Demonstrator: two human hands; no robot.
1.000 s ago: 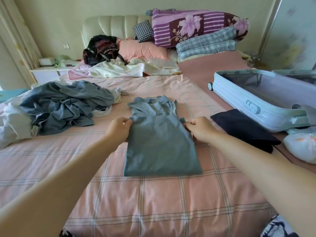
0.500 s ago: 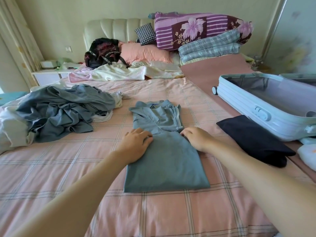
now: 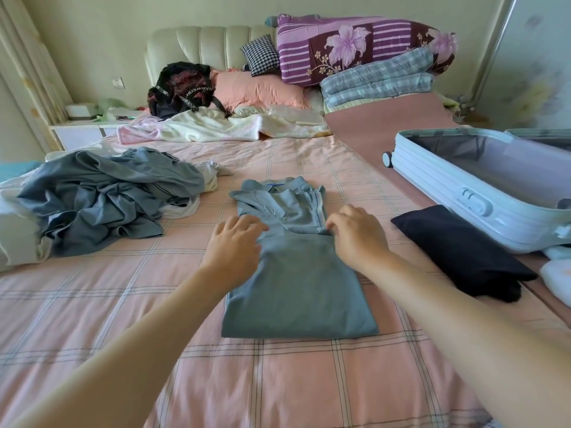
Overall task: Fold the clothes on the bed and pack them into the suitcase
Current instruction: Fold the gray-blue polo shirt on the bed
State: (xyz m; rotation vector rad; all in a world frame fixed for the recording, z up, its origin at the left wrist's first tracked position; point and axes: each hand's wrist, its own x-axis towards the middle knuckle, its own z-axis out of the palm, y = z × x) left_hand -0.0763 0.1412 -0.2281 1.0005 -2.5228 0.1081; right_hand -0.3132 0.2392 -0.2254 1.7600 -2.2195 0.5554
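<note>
Spreading under both forearms, the bed (image 3: 278, 381) wears a smooth pink sheet crossed by thin grey and white check lines. Far beyond the hands stands a cream, channel-padded headboard (image 3: 204, 47) against a pale wall. Against it lean a pink pillow (image 3: 259, 91), a small black-and-white checked cushion (image 3: 261, 55), a purple flowered quilt (image 3: 355, 47) and a folded blue plaid blanket (image 3: 377, 81). A black bag (image 3: 182, 88) slumps left of the pillow above a rumpled cream throw (image 3: 222, 125). A white nightstand (image 3: 80, 134) and a pale curtain (image 3: 27, 72) sit far left.

The 2 hands rest on a blue-grey polo shirt (image 3: 296, 298), folded into a long flat rectangle, its collar end just beyond the fingertips. The left hand (image 3: 236, 242) lies flat at the shirt's left edge, fingers straight and spread. The right hand (image 3: 355, 233) sits at the right edge, fingers loosely bent, tips touching the fold and gripping nothing.

Left of the left hand lies a creased pile of unfolded clothes (image 3: 102, 205) in grey-blue and white. Right of the right hand lies a folded navy garment (image 3: 463, 251), matte and soft. Just beyond it is the open suitcase (image 3: 463, 193), with a ribbed pale-blue hard shell and grey lining.
</note>
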